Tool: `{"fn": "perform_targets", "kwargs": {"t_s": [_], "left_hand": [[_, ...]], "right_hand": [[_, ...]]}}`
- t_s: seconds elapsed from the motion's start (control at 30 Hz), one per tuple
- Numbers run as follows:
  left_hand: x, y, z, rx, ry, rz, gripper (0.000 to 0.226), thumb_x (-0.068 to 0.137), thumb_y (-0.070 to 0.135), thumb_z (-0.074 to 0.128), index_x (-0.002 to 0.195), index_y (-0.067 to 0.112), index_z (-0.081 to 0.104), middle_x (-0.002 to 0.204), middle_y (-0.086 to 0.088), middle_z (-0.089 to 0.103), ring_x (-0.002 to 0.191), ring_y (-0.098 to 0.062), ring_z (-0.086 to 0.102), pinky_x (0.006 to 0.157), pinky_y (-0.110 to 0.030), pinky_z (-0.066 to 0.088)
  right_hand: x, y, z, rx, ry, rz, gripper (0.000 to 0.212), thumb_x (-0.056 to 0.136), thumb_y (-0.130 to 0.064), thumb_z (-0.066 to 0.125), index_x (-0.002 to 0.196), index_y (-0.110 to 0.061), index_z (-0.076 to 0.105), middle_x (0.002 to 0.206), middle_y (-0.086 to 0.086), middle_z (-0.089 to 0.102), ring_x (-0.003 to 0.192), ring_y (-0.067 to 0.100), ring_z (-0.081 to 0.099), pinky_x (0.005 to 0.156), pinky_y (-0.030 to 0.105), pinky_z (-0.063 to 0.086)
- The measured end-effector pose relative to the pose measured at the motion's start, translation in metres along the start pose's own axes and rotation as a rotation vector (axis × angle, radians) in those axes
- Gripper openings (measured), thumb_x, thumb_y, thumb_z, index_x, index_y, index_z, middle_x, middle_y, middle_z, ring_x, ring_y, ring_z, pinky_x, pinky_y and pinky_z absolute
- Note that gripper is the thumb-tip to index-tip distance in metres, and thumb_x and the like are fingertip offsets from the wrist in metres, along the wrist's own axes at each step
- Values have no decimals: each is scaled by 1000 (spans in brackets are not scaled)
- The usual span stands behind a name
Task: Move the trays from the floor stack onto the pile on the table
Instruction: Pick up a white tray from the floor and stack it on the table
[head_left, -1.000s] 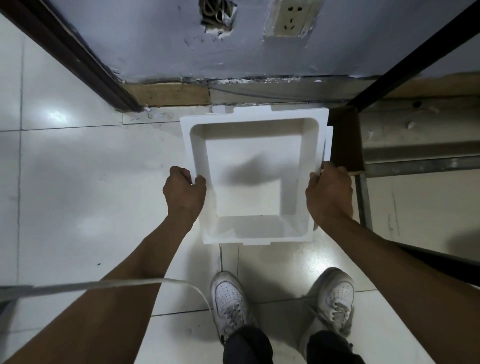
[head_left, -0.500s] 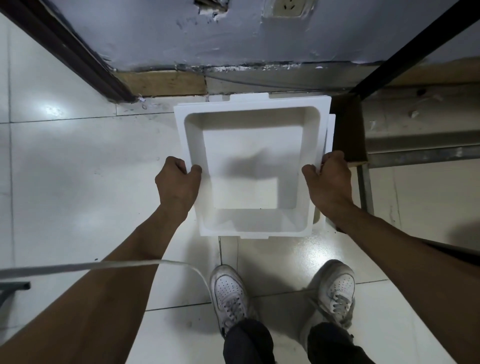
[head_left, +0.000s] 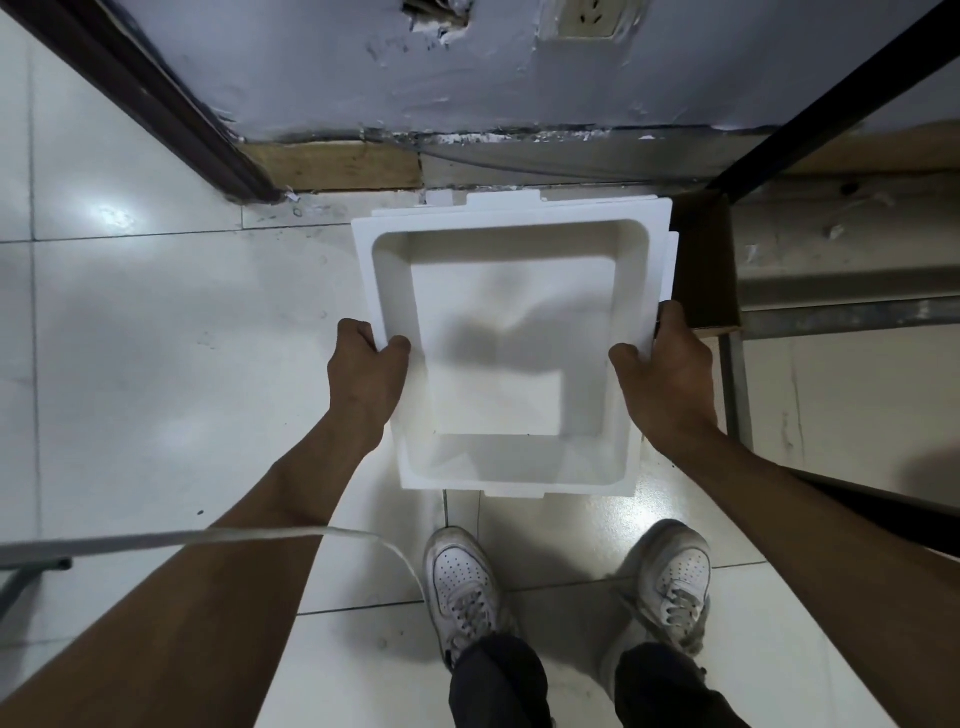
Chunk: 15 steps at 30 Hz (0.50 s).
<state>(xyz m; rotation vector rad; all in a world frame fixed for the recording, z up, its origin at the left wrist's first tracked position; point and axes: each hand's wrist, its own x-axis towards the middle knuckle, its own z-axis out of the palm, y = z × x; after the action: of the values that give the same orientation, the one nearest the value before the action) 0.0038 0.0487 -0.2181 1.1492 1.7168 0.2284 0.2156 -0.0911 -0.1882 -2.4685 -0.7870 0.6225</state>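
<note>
A white square foam tray (head_left: 511, 358) is held over the tiled floor, its hollow side facing up. My left hand (head_left: 366, 374) grips its left rim with the thumb on top. My right hand (head_left: 667, 376) grips the right rim the same way. Edges of more white trays (head_left: 673, 249) peek out under it at the back and right, so the floor stack lies directly beneath and is mostly hidden. The table pile is out of view.
A grey wall (head_left: 467, 78) with a socket (head_left: 592, 18) stands just behind. A black metal frame leg (head_left: 831, 104) and a brown box (head_left: 706, 265) are at the right. My two white shoes (head_left: 462, 582) stand below the tray. A white cord (head_left: 260, 535) crosses the left forearm.
The tray has risen slightly toward the camera with both hands still gripping its rims; more of the stack edge shows at the right.
</note>
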Motion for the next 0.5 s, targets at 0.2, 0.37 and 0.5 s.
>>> {"fn": "perform_targets", "kwargs": {"t_s": [0.2,0.37,0.5], "left_hand": [[-11,6,-12,-37,33,56,18,92,20,57,101,14,43,76,3,48,63,-14,47,57,-26,41],[-21,11,-21,45,88,199,19,96,26,55,98,8,48,67,2,44,58,-13,43,57,-28,38],[-30,20,-33,107,127,314,29,100,30,50,86,6,41,63,1,40,55,-15,39,55,-30,34]], "right_hand": [[-4,-12,1,-14,84,-47,20,93,-11,55,108,-1,47,103,17,60,88,28,60,74,38,55],[-8,-24,-6,-51,101,-85,22,101,-19,48,109,1,45,100,18,60,80,24,57,70,35,52],[-14,-34,-12,-70,94,-61,23,102,-24,44,109,-2,41,88,9,54,80,34,63,66,44,54]]}}
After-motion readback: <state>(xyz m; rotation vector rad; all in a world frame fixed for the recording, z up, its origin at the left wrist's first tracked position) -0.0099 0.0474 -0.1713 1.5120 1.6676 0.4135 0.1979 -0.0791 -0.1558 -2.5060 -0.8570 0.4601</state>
